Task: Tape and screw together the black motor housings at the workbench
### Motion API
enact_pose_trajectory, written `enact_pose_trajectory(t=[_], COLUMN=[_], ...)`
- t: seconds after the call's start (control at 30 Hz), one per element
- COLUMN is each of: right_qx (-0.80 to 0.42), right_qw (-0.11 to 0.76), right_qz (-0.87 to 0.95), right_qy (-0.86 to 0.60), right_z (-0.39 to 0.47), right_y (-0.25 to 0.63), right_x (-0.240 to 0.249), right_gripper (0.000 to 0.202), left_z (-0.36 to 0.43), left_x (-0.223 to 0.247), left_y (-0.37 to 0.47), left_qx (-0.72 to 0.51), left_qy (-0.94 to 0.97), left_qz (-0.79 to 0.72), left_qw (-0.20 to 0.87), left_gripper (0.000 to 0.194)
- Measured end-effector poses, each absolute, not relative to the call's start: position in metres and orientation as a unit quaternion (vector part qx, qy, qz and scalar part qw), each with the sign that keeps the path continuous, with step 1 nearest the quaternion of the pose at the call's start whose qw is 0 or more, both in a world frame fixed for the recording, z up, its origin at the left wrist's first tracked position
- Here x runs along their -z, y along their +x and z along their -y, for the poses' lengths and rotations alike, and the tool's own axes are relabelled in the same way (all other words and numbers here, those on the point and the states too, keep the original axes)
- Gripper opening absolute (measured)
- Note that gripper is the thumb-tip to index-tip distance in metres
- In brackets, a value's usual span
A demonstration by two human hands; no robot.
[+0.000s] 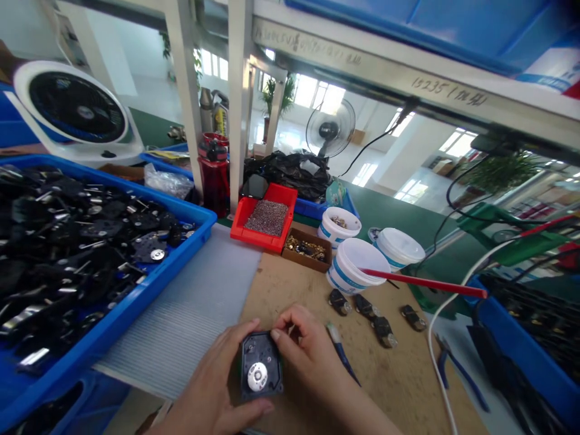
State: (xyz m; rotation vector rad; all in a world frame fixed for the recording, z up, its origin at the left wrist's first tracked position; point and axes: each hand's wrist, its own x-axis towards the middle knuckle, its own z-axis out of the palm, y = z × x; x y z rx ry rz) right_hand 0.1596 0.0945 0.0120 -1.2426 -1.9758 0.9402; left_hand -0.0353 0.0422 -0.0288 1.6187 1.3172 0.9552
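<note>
A black plastic housing [261, 365] with a round silver metal disc inside lies in my left hand [222, 377]. The thumb runs along its near edge and the fingers along its left and far side. At the far right corner of the housing is my right hand [308, 344], its fingers curled and its thumb tip on the rim. Whether a small part sits between those fingertips is hidden. To the right of this hand, a brush [342, 353] with a dark blue handle lies on the brown board [380, 386].
A blue tray [188, 238] of black parts stands left. Behind the board are a red bin [258, 241], a cardboard box [301, 260] of brass pieces and white tubs [347, 281]. Several black parts [383, 331], pliers [462, 374] and a white cable [432, 338] lie right.
</note>
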Motion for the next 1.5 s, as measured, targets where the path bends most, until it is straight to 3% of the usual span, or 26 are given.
enact_pose_trajectory(t=[0.23, 0.5, 0.8, 0.97, 1.23, 1.37, 1.5], right_qx=[-0.300, -0.202, -0.218, -0.175, -0.125, -0.133, -0.177], right_qw=[0.329, 0.234, 0.239, 0.151, 0.026, 0.036, 0.109], right_qz=[0.757, 0.826, 0.805, 0.840, 0.872, 0.862, 0.842], right_qy=[-0.478, -0.472, -0.497, -0.491, -0.473, -0.487, -0.498], right_z=[-0.087, -0.072, -0.119, -0.144, -0.153, -0.158, -0.151], right_y=[0.151, 0.146, 0.183, 0.184, 0.160, 0.158, 0.160], right_x=[-0.007, -0.016, 0.002, 0.024, 0.020, 0.025, 0.019], right_gripper=[0.012, 0.015, 0.012, 0.016, 0.011, 0.008, 0.010], left_z=[-0.042, -0.041, -0.041, -0.042, -0.042, -0.041, -0.042], left_x=[0.044, 0.056, 0.057, 0.058, 0.056, 0.055, 0.056], left_y=[-0.032, -0.029, -0.026, -0.027, -0.028, -0.028, -0.029], left_qx=[-0.394, -0.417, -0.420, -0.415, -0.417, -0.415, -0.416], left_qy=[0.653, 0.669, 0.678, 0.693, 0.714, 0.708, 0.708], left_qz=[-0.514, -0.493, -0.498, -0.497, -0.482, -0.491, -0.488], left_qw=[0.392, 0.369, 0.341, 0.317, 0.290, 0.291, 0.294], left_gripper=[0.084, 0.084, 0.090, 0.092, 0.092, 0.095, 0.098])
